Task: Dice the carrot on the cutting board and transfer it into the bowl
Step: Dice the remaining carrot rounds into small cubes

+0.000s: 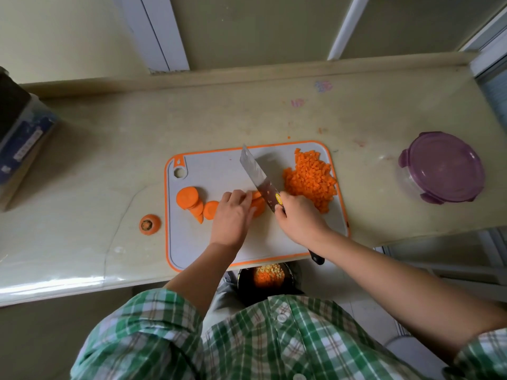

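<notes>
Two hands at work. Left hand [231, 215] claws down on carrot slices [258, 206], steadying them; right hand [297, 218] clamps the knife [255, 171].

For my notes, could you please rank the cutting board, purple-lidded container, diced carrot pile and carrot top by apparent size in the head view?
1. cutting board
2. purple-lidded container
3. diced carrot pile (not far behind; edge distortion may inflate the container)
4. carrot top

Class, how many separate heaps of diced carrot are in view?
2. The first heap lies at the right of the cutting board; the second heap sits in the dark bowl below the near edge of the counter, partly hidden by the board.
</notes>
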`<action>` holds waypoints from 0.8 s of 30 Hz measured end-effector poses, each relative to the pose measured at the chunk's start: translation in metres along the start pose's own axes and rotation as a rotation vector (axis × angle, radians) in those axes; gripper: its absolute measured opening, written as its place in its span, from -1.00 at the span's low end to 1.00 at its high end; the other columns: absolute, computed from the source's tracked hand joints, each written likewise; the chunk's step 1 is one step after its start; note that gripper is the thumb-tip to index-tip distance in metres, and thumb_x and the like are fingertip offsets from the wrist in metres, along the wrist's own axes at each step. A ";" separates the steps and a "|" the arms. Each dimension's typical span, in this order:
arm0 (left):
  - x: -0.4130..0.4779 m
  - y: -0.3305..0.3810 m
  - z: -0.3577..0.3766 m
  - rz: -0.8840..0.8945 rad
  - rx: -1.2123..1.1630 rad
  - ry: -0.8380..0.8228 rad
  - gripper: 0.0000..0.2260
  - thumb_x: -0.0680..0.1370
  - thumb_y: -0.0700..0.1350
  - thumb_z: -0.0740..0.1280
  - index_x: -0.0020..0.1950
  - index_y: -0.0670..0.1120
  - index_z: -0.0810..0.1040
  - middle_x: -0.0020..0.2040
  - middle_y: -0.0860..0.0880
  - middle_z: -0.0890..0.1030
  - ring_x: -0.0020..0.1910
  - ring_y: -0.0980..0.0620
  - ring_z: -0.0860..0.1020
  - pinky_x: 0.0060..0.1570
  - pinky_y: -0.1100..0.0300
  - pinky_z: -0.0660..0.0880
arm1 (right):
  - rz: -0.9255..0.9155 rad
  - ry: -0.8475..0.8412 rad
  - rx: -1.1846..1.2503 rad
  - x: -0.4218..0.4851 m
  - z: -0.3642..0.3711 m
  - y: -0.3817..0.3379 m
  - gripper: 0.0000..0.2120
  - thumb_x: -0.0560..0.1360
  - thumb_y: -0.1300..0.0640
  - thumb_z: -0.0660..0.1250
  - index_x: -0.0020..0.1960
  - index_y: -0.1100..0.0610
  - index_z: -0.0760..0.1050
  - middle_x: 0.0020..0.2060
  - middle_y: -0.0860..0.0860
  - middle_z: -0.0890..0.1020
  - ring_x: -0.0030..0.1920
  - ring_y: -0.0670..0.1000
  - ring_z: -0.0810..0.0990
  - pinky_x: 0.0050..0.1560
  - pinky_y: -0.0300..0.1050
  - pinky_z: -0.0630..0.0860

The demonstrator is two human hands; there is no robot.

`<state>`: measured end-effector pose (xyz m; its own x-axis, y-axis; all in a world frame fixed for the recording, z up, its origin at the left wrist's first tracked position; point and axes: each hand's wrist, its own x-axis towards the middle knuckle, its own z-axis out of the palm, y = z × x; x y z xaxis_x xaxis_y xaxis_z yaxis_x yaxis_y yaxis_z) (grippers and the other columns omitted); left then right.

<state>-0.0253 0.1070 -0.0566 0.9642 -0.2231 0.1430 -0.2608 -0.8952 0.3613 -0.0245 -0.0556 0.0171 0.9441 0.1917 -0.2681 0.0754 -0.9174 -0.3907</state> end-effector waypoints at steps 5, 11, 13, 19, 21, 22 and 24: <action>0.002 0.004 -0.001 0.003 0.041 -0.027 -0.76 0.45 -0.16 0.47 0.06 -0.21 0.61 -0.12 -0.15 0.57 -0.20 -0.17 0.51 -0.25 0.03 0.53 | 0.021 -0.042 -0.036 0.000 0.002 -0.005 -0.88 0.59 0.16 0.12 -0.12 0.11 0.27 -0.14 0.19 0.59 -0.11 0.24 0.56 -0.31 -0.10 0.23; 0.003 0.004 0.004 -0.017 0.055 -0.064 -0.78 0.33 -0.36 0.49 -0.08 -0.17 0.61 -0.19 -0.10 0.55 -0.27 -0.12 0.48 -0.39 0.07 0.47 | 0.055 -0.060 -0.012 -0.005 0.004 -0.005 -0.86 0.58 0.18 0.12 -0.15 0.13 0.27 -0.18 0.19 0.59 -0.12 0.24 0.56 -0.30 -0.09 0.23; 0.004 0.004 0.005 -0.031 0.043 -0.070 -0.77 0.31 -0.37 0.49 -0.10 -0.16 0.61 -0.19 -0.10 0.55 -0.28 -0.11 0.47 -0.41 0.09 0.46 | 0.051 -0.062 -0.014 -0.006 0.005 -0.005 -0.87 0.58 0.18 0.12 -0.15 0.13 0.28 -0.17 0.20 0.60 -0.12 0.26 0.57 -0.30 -0.09 0.23; 0.005 0.004 0.004 -0.038 -0.001 -0.061 -0.79 0.30 -0.36 0.51 -0.14 -0.16 0.62 -0.22 -0.10 0.56 -0.30 -0.11 0.48 -0.44 0.10 0.43 | 0.054 -0.059 -0.018 -0.004 0.014 -0.004 -0.87 0.57 0.19 0.13 -0.15 0.12 0.26 -0.17 0.22 0.61 -0.13 0.28 0.58 -0.31 -0.08 0.22; 0.006 0.004 0.004 -0.033 -0.008 -0.057 -0.78 0.29 -0.37 0.51 -0.15 -0.16 0.61 -0.22 -0.10 0.56 -0.31 -0.12 0.48 -0.44 0.11 0.41 | 0.061 -0.037 0.009 -0.006 0.021 -0.003 -0.87 0.56 0.19 0.15 -0.15 0.10 0.26 -0.18 0.23 0.61 -0.14 0.29 0.58 -0.31 -0.07 0.22; 0.006 0.004 0.004 -0.028 -0.009 -0.053 -0.78 0.29 -0.38 0.50 -0.16 -0.16 0.61 -0.23 -0.11 0.56 -0.31 -0.12 0.48 -0.44 0.11 0.41 | 0.064 -0.028 0.024 -0.007 0.024 -0.002 -0.87 0.56 0.19 0.15 -0.15 0.10 0.26 -0.19 0.24 0.60 -0.15 0.30 0.58 -0.31 -0.06 0.23; 0.006 0.004 0.003 -0.017 -0.003 -0.054 -0.78 0.28 -0.39 0.50 -0.16 -0.17 0.61 -0.23 -0.11 0.56 -0.32 -0.13 0.48 -0.44 0.12 0.42 | 0.073 -0.016 0.040 -0.009 0.030 -0.001 -0.87 0.56 0.20 0.15 -0.15 0.09 0.25 -0.21 0.23 0.60 -0.17 0.30 0.58 -0.32 -0.06 0.24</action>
<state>-0.0204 0.1003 -0.0572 0.9696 -0.2288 0.0871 -0.2447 -0.8978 0.3660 -0.0424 -0.0460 -0.0071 0.9414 0.1309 -0.3110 -0.0065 -0.9145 -0.4046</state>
